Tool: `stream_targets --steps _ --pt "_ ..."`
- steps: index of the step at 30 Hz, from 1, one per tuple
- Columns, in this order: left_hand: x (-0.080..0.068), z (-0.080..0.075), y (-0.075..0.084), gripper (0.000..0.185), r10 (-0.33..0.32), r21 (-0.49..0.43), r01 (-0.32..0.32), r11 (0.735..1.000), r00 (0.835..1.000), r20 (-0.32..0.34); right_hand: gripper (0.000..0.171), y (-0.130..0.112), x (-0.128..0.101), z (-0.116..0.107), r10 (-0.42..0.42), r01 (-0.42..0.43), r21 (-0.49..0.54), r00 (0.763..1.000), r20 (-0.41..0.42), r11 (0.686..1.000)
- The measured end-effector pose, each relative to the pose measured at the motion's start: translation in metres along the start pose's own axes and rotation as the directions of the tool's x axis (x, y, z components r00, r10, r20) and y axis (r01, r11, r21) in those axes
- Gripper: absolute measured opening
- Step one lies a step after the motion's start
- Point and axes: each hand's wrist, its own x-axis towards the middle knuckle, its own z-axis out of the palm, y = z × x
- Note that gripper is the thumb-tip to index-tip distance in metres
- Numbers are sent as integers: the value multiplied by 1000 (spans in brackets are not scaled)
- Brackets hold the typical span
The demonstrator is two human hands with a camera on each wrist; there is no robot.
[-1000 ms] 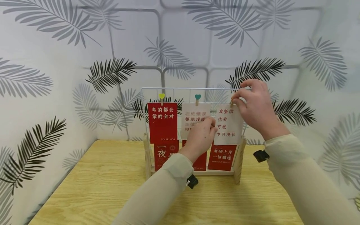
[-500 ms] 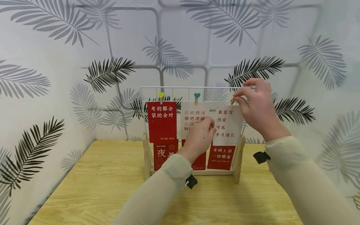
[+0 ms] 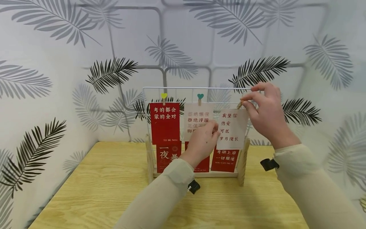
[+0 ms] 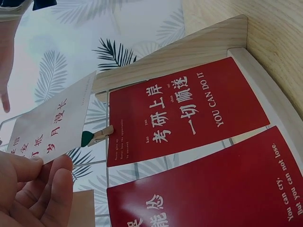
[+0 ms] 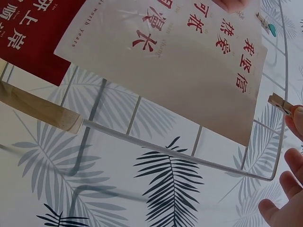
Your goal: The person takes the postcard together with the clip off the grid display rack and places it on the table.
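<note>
A white card (image 3: 235, 130) with red lettering is pinched at its left edge by my left hand (image 3: 201, 141), thumb on its face in the left wrist view. It stands in front of the white wire grid (image 3: 171, 88), at the right. My right hand (image 3: 266, 113) pinches a small wooden clothespin (image 5: 279, 103) between thumb and forefinger, its other fingers loosely bent. The clothespin's tip is just off the card's top edge in the right wrist view. Below the white card hangs a red card (image 4: 175, 109), held by a clothespin with a dark green top (image 4: 97, 136).
A red card (image 3: 166, 127) under a yellow heart clothespin (image 3: 164, 96) and a white card (image 3: 197, 111) under a teal heart one (image 3: 200, 96) hang at left and middle. More red cards hang below. The grid's wooden stand (image 3: 242, 165) rests on a wood-grain table (image 3: 114, 184).
My right hand has shifted right with the clothespin, away from the grid's top corner area. The white card has moved slightly down. The left hand has barely moved.
</note>
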Motion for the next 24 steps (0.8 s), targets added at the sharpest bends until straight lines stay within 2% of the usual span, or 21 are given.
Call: stream_targets --steps 11,16,24 --pt "-5 1 -4 19 17 -42 -19 999 999 -33 8 0 -7 -4 -2 2 27 1000 -29 1000" --pt "-10 1 -2 15 17 -84 -19 996 999 -31 11 2 -15 -8 39 -36 65 998 -44 997" --pt "-20 4 -1 11 24 -142 -28 989 999 -29 18 10 -32 -11 121 -119 88 992 -20 989"
